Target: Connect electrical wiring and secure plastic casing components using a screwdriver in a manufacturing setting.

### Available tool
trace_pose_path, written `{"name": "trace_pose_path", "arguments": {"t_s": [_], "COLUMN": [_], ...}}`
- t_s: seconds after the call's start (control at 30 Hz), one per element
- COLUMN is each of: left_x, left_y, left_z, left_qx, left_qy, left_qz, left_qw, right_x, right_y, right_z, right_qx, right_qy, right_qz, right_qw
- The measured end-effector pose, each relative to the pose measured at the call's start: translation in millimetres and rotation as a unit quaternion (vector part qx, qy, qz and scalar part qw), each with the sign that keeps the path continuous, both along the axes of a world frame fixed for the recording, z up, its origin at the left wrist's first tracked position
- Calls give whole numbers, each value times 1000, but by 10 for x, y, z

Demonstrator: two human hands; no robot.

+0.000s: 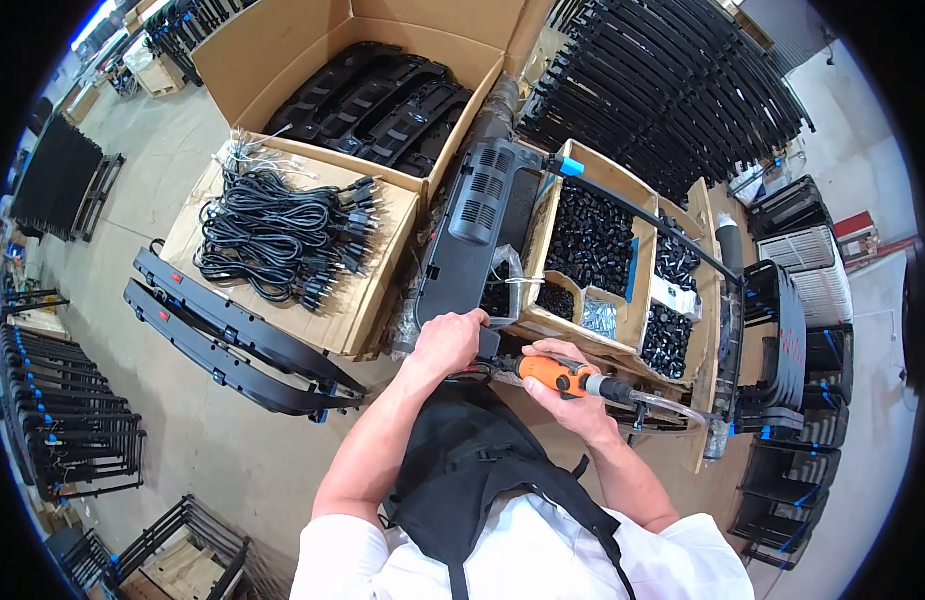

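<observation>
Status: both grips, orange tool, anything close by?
Left grip at black housing's near end. Right grip around orange tool. Parts tray close beyond right grip.

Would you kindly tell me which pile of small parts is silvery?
The small pile beyond the orange tool, in front of the largest black pile; the other piles look black.

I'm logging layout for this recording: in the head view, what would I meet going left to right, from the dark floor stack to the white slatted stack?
Dark floor stack → black cable pile → left hand → orange tool body → white slatted stack.
</observation>
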State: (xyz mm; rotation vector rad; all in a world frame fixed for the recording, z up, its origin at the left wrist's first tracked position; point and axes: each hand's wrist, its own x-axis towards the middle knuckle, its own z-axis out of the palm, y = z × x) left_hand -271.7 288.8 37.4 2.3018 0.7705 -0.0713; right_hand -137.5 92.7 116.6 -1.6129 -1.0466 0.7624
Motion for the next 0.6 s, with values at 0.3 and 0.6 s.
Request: {"name": "trace_pose_path", "arguments": {"t_s": [0.3, 0.6], "left_x": [-192, -684], "left_y": [2, -722], "left_z": [-185, -282], "left_qx": [-511, -636], "left_qy": [-219, -275], "left_qz": [218, 356], "left_qw": [802, 627], "right_x": [-32, 8], "right_y": [180, 233], "right_z": [113, 160], "right_qx": [-79, -100], "right_qy": [-99, -102], "right_qz": [68, 116], "right_qw": [990, 983]}}
